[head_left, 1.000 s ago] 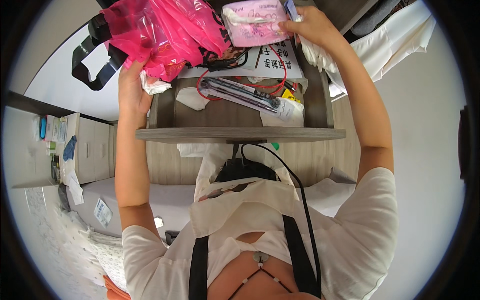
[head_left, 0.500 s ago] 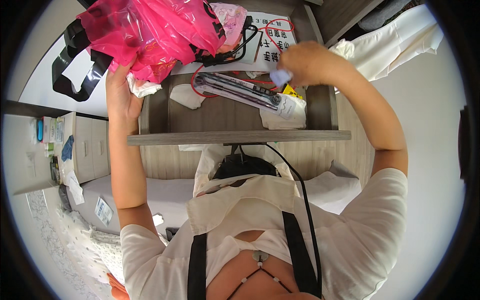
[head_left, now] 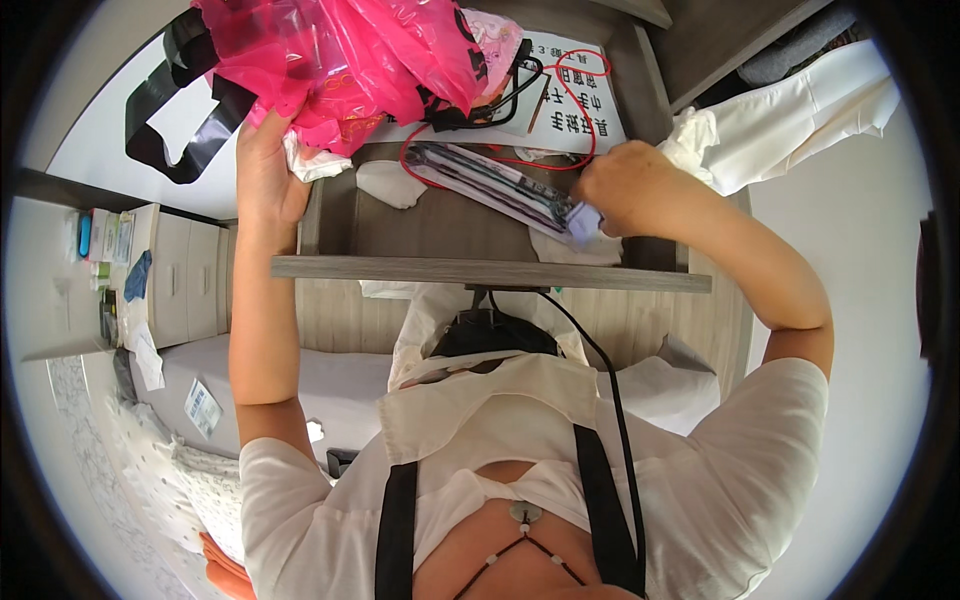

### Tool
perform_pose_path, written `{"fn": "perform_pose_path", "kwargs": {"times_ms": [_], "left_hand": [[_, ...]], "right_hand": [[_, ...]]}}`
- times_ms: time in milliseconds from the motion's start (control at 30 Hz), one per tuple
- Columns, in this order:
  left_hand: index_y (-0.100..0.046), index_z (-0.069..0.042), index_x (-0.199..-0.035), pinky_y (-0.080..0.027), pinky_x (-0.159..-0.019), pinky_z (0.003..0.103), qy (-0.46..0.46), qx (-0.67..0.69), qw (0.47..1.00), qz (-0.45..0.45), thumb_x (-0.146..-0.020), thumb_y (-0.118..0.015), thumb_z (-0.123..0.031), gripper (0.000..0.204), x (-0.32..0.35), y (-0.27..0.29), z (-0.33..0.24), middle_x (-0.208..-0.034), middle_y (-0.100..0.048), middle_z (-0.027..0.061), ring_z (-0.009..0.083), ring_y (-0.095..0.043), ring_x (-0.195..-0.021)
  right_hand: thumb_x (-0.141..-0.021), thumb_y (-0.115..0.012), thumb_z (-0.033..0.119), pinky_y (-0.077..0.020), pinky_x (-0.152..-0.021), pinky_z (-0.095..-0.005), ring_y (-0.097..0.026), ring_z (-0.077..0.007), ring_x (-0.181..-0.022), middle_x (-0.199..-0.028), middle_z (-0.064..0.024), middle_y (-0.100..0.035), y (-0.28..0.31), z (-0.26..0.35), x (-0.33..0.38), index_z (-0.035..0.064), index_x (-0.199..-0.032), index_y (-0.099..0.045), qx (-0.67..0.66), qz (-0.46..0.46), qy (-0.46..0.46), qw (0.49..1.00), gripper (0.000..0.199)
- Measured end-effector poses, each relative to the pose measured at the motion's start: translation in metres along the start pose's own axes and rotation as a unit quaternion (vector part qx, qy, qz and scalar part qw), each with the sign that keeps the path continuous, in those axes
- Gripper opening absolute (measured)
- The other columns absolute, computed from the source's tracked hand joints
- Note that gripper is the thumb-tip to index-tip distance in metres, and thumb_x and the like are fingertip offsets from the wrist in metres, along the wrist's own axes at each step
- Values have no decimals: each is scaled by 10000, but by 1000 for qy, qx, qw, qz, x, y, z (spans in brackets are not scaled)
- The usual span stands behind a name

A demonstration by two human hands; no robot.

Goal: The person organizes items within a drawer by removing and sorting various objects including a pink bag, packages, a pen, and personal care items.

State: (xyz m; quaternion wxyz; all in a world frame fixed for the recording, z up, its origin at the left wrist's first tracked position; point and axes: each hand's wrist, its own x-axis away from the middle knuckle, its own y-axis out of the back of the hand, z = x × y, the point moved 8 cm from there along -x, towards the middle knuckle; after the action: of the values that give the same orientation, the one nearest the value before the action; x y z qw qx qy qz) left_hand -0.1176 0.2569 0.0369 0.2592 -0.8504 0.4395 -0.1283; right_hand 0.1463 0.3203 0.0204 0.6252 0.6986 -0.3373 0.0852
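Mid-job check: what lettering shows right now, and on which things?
White sheet in the drawer: large black characters, clear, but I don't copy wording out.
Pink bag in the left hand: bold black lettering, broken up by folds.
Long clear packet: small print, too small to read.
White slip on the grey surface at lower left: print too small to read.

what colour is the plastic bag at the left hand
The bag is bright pink with some black markings, best seen in the head view.

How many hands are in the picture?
2: the left hand grips the pink plastic bag; the right hand holds a small pale-purple piece over the drawer.
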Motion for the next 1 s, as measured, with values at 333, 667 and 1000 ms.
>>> {"fn": "perform_pose_path", "kwargs": {"times_ms": [333,667,1000], "left_hand": [[-550,-23,-1004,-392,-481,225,8,-15,999,29,-831,-553,-85,184,-3,6,0,-800,-595,33,91,-497,-550],[-528,-20,-1074,-477,-588,218,13,18,994,103,-828,-545,-45,248,-9,12,5,-966,-603,60,124,-599,-759],[-534,-19,-1058,-483,-617,239,26,23,997,62,-830,-547,-50,230,-10,11,7,-948,-605,60,137,-597,-756]], "right_hand": [[-687,-580,149,-490,-746,-398,-612,-315,-800,-813,-168,-635,65,-99,12,92,-1039,-627,-94,-330,-226,912,360],[-734,-621,97,-455,-575,-273,-561,-151,-618,-708,-63,-594,52,-121,18,0,-876,-632,-410,-261,-110,867,173],[-751,-633,231,-472,-569,-288,-595,-129,-561,-702,-84,-634,61,-159,38,-1,-901,-646,-358,-430,-221,799,276]]}}
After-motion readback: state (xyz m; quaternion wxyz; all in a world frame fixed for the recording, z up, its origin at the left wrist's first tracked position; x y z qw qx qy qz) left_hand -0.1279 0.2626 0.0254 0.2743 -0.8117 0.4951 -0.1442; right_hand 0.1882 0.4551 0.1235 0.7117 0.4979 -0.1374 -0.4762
